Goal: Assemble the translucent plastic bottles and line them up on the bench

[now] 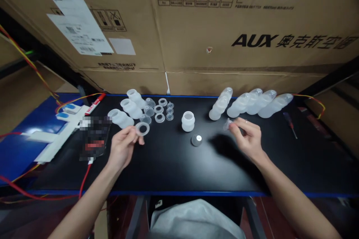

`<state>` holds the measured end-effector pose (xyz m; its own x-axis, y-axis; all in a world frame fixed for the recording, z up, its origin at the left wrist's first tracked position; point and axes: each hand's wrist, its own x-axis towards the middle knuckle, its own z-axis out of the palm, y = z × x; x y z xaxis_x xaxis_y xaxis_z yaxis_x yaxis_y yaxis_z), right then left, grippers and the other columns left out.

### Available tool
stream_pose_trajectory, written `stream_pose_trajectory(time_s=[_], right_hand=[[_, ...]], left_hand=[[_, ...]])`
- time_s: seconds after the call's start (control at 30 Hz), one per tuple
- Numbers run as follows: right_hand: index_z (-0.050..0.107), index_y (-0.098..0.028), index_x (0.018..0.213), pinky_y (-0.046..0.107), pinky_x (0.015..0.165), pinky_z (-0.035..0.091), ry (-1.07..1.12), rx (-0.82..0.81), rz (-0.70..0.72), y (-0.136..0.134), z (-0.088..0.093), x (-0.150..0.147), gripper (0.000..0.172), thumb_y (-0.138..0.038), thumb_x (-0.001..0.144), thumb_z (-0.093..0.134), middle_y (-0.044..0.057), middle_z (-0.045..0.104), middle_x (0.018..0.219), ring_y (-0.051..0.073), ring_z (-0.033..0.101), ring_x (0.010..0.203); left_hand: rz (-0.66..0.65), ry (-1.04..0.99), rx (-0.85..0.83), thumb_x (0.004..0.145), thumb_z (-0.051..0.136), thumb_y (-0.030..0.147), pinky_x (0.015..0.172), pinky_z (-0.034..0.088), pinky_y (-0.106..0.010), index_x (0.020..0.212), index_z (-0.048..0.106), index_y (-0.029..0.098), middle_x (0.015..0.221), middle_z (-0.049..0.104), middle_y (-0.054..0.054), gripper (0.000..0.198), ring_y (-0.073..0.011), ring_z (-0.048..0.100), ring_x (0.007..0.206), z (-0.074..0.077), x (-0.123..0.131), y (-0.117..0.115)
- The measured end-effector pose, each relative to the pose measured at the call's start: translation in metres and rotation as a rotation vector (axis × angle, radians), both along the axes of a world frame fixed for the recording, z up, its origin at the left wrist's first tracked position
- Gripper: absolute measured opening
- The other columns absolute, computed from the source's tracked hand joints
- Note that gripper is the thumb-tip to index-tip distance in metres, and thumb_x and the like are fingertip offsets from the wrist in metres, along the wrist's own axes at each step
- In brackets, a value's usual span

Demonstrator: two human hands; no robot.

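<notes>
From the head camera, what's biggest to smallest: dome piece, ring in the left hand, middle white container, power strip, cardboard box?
1. Cardboard box
2. Power strip
3. White container
4. Dome piece
Ring: unranked; about the container's width, and perhaps held nearer the camera.

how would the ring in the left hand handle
The ring is open-centred, so probably light. The left hand pinches one edge without visible sagging, so the ring may be fairly stiff. Being round, it could roll if stood on edge.

Four open bottles point(188, 124), five capped bottles point(220, 106), four rings point(148, 129), four domes point(196, 141), three small discs point(169, 111), one clear piece point(226, 124)
</notes>
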<state>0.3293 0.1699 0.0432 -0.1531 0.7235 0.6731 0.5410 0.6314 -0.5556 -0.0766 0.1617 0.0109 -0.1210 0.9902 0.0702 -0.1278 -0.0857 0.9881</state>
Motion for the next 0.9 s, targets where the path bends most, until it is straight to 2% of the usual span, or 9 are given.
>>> stream_pose_trajectory(time_s=[0.1, 0.13, 0.27, 0.43, 0.57, 0.63, 0.73, 0.83, 0.9], right_hand=[[0.074, -0.022, 0.101, 0.031, 0.065, 0.050, -0.101, -0.003, 0.061, 0.010, 0.006, -0.007, 0.002, -0.022, 0.102, 0.072, 0.002, 0.073, 0.083, 0.017, 0.063, 0.067], [0.074, -0.022, 0.108, 0.032, 0.069, 0.053, -0.133, 0.004, 0.087, 0.012, 0.009, -0.014, 0.007, -0.023, 0.101, 0.074, 0.003, 0.075, 0.089, 0.018, 0.066, 0.072], [0.073, -0.022, 0.119, 0.041, 0.089, 0.056, -0.295, 0.065, 0.142, 0.015, 0.027, -0.052, 0.018, -0.028, 0.102, 0.074, 0.009, 0.076, 0.108, 0.025, 0.069, 0.095], [0.076, -0.019, 0.111, 0.055, 0.109, 0.043, -0.721, 0.258, 0.059, 0.021, 0.054, -0.109, 0.016, -0.027, 0.103, 0.066, 0.017, 0.068, 0.134, 0.036, 0.056, 0.125], [0.078, -0.012, 0.106, 0.053, 0.119, 0.036, -1.063, 0.281, 0.101, 0.032, 0.050, -0.151, 0.017, -0.023, 0.093, 0.075, 0.021, 0.068, 0.130, 0.038, 0.050, 0.131], [0.081, -0.012, 0.103, 0.054, 0.119, 0.037, -1.173, 0.251, 0.097, 0.040, 0.044, -0.165, 0.018, -0.025, 0.091, 0.078, 0.021, 0.072, 0.121, 0.038, 0.053, 0.126], [0.083, -0.013, 0.098, 0.055, 0.117, 0.037, -1.244, 0.162, 0.081, 0.050, 0.038, -0.181, 0.014, -0.025, 0.092, 0.076, 0.018, 0.077, 0.106, 0.036, 0.060, 0.114], [0.084, -0.012, 0.099, 0.053, 0.116, 0.038, -1.283, 0.060, 0.089, 0.057, 0.034, -0.190, 0.016, -0.025, 0.091, 0.078, 0.019, 0.079, 0.102, 0.035, 0.064, 0.112], [0.084, -0.011, 0.101, 0.051, 0.114, 0.039, -1.319, 0.017, 0.094, 0.060, 0.031, -0.195, 0.017, -0.024, 0.091, 0.079, 0.019, 0.080, 0.102, 0.035, 0.066, 0.112]], left_hand=[[-0.015, 0.261, -0.057, 0.095, 0.075, 0.053, 0.060, 0.050, -0.026, 0.076, 0.068, 0.018, 0.065, 0.060, 0.000, 0.040, -0.0149, 0.058, 0.060, 0.002, -0.034, -0.006], [-0.043, 0.335, -0.071, 0.094, 0.074, 0.055, 0.060, 0.050, -0.026, 0.077, 0.069, 0.018, 0.069, 0.063, -0.001, 0.042, -0.0147, 0.059, 0.060, 0.004, -0.037, -0.007], [-0.180, 0.444, -0.116, 0.091, 0.073, 0.066, 0.055, 0.053, -0.026, 0.082, 0.073, 0.018, 0.082, 0.073, -0.005, 0.049, -0.0136, 0.062, 0.057, 0.008, -0.022, 0.001], [-0.256, 0.298, -0.280, 0.078, 0.081, 0.073, 0.056, 0.059, -0.028, 0.089, 0.076, 0.015, 0.089, 0.080, -0.012, 0.059, -0.0229, 0.077, 0.070, -0.005, 0.005, 0.028], [-0.204, 0.186, -0.365, 0.073, 0.089, 0.068, 0.058, 0.061, -0.028, 0.099, 0.074, 0.013, 0.090, 0.082, -0.015, 0.063, -0.0227, 0.079, 0.067, -0.016, 0.016, 0.042], [-0.186, 0.140, -0.371, 0.075, 0.088, 0.067, 0.062, 0.063, -0.029, 0.105, 0.072, 0.012, 0.096, 0.083, -0.017, 0.064, -0.0235, 0.080, 0.072, -0.017, 0.019, 0.045], [-0.155, 0.133, -0.329, 0.077, 0.085, 0.067, 0.060, 0.063, -0.029, 0.116, 0.066, 0.013, 0.095, 0.082, -0.016, 0.069, -0.0240, 0.081, 0.073, -0.019, 0.020, 0.044], [-0.095, 0.165, -0.271, 0.077, 0.085, 0.066, 0.055, 0.060, -0.029, 0.129, 0.058, 0.017, 0.096, 0.079, -0.010, 0.076, -0.0243, 0.080, 0.070, -0.022, 0.021, 0.038], [-0.058, 0.276, -0.208, 0.081, 0.082, 0.062, 0.051, 0.057, -0.027, 0.125, 0.060, 0.019, 0.102, 0.077, -0.009, 0.066, -0.0202, 0.077, 0.063, -0.023, 0.021, 0.035]])
